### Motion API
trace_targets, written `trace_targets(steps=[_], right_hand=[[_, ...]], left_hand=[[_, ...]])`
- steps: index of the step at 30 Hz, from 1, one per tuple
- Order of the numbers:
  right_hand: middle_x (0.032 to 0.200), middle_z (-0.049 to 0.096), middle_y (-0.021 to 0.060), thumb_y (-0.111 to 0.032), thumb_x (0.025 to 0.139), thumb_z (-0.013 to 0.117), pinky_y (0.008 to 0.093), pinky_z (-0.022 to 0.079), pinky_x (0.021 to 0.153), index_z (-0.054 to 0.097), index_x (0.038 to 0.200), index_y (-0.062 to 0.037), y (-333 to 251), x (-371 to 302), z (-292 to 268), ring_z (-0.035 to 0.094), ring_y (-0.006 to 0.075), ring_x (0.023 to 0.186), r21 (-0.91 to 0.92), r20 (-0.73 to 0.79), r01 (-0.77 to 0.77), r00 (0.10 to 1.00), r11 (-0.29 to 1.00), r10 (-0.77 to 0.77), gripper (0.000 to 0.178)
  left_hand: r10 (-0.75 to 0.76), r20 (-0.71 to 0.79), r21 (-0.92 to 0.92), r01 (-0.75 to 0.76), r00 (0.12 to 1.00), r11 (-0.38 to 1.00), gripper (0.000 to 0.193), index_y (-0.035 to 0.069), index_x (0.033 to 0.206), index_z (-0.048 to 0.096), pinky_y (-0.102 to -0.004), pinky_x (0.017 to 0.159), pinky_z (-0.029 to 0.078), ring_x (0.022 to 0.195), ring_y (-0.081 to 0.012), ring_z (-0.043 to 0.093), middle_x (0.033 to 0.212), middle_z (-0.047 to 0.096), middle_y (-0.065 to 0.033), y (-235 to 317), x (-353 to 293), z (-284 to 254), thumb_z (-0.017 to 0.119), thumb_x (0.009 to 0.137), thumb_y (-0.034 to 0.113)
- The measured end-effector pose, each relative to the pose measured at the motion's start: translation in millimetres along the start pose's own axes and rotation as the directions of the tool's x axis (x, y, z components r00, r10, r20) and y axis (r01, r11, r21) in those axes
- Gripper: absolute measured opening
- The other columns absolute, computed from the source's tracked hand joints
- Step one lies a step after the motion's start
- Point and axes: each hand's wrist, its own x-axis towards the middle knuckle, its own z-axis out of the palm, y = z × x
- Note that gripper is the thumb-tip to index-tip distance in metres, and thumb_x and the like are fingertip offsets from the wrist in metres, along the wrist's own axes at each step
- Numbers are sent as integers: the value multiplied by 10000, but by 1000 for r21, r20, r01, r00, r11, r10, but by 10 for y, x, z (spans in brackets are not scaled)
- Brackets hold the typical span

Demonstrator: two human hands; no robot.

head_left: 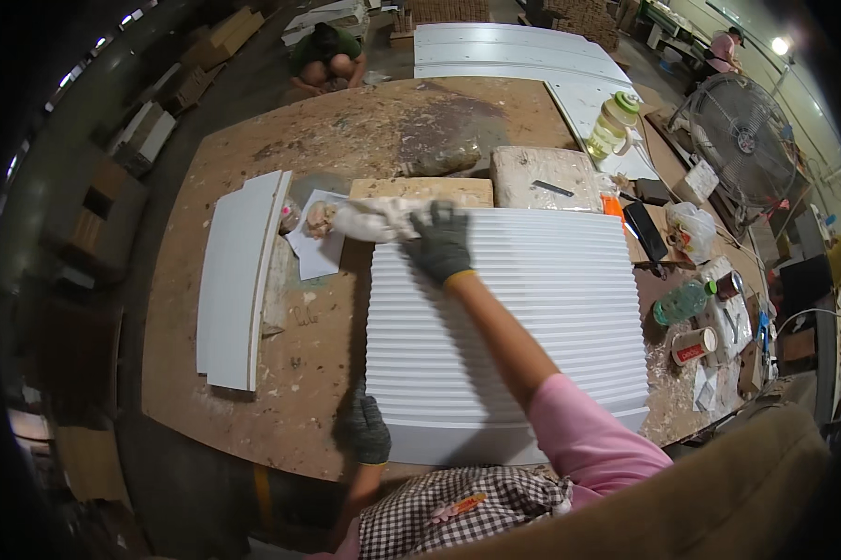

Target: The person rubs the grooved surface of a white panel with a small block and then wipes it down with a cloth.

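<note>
A large white ribbed panel (pixel 532 317) lies on the worktable; I cannot tell if it is one piece or many strips side by side. In a dark grey glove, my right hand (pixel 439 245) is closed on a bunched whitish cloth (pixel 378 222) at the panel's far left corner. The cloth hangs partly past the panel's edge. My left hand (pixel 371 431), gloved the same way, grips the near left edge of the panel, its fingers partly hidden. Left of the panel, a crumpled tan wad (pixel 322 219) sits on a white paper sheet (pixel 320 257).
White boards (pixel 238 289) lie at the left of the stained worktable (pixel 178 373). Behind the panel sits a wrapped package (pixel 542 173). Bottles (pixel 684 303), a paper cup (pixel 693 345), a phone (pixel 644 231) and a fan (pixel 742 135) crowd the right. A person (pixel 325 61) crouches beyond the table.
</note>
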Motion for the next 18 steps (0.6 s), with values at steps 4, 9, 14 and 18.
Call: trace_targets(steps=[4,9,14,18], right_hand=[[1093,734,160,-379,800,716,486,474,1008,775,1066,-152,-432,724,205,650,357,1141,184,405,439,781,879,-475,355],[1105,739,143,-303,991,626,353,565,851,628,1349,-147,-906,478,-200,715,212,928,922,186,24,847,385,-497,390],[989,699,134,-413,912,704,391,516,872,750,1070,-60,892,59,-1227,654,261,945,631,-57,0,997,776,46,389],[969,680,142,-343,883,682,481,490,825,727,943,-63,2138,-404,-1905,621,357,900,-239,-390,-202,916,950,96,289]], left_hand=[[45,58,4,-45,997,999,329,-36,1237,659,-393,931,535,1055,-316,690,1179,707,-207,187,37,167,514,1017,161],[-18,32,147,13,999,989,337,-31,1256,648,-393,938,534,1071,-315,686,1179,705,-210,-26,-42,-83,519,1029,181],[47,-17,-43,-48,999,998,315,-9,1240,660,-399,887,546,1015,-332,694,1139,713,-204,214,39,9,488,1042,164],[-36,9,-66,37,999,997,316,-16,1229,665,-402,884,544,1007,-335,693,1134,714,-204,325,61,-5,500,1027,164]])
